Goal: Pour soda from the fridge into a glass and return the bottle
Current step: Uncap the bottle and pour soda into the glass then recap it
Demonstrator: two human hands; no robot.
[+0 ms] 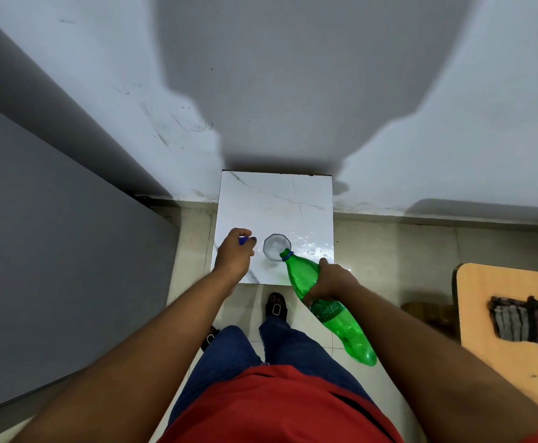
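A clear glass [275,246] stands on a small white marble-topped table [277,199]. My right hand [331,281] grips a green plastic soda bottle [328,311] around its middle. The bottle is tilted, its open neck resting over the glass's near rim and its base raised toward me. My left hand [234,252] hovers over the table's left edge, just left of the glass, and pinches the bottle's blue cap [243,240] between its fingertips.
A grey fridge side [53,251] fills the left. The white wall [293,91] rises behind the table. To the right a tan wooden table [510,314] carries a dark folded cloth [529,319]. My feet in black sandals stand on the tiled floor below.
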